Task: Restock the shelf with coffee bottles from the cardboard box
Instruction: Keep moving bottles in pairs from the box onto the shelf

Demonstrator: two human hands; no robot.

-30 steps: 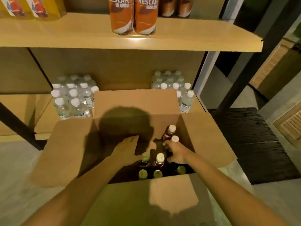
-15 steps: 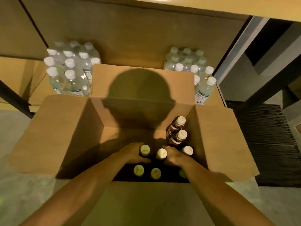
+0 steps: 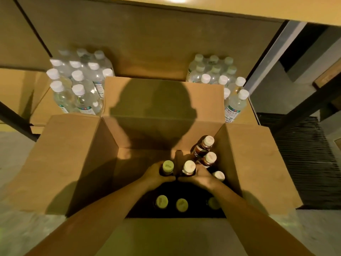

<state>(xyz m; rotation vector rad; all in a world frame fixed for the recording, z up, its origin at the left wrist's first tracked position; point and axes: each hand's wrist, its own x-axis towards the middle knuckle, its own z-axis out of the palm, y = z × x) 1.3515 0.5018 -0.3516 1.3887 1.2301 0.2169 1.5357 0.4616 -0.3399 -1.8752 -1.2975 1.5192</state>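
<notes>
An open cardboard box (image 3: pixel 77 163) stands on the floor in front of me, its flaps spread. Inside it, on the right half, stand several dark coffee bottles. My left hand (image 3: pixel 156 177) is wrapped around a green-capped bottle (image 3: pixel 168 166). Close beside it, my right hand (image 3: pixel 200 177) grips a white-capped bottle (image 3: pixel 189 167). Two more white-capped bottles (image 3: pixel 207 142) lean against the box's right wall. Three green-capped bottles (image 3: pixel 162 201) stand in the dark near corner, partly hidden by my arms. The shelf (image 3: pixel 239 10) runs along the top edge of the view.
Two packs of clear water bottles with white caps stand on the low shelf behind the box, one at the left (image 3: pixel 77 84) and one at the right (image 3: pixel 217 74). A dark ribbed mat (image 3: pixel 304 159) lies right of the box. Dark metal frame legs (image 3: pixel 16 122) slant at both sides.
The camera tilted down, so the upper shelf's coffee bottles left the view. Both hands reached deeper into the box and closed around two bottles side by side.
</notes>
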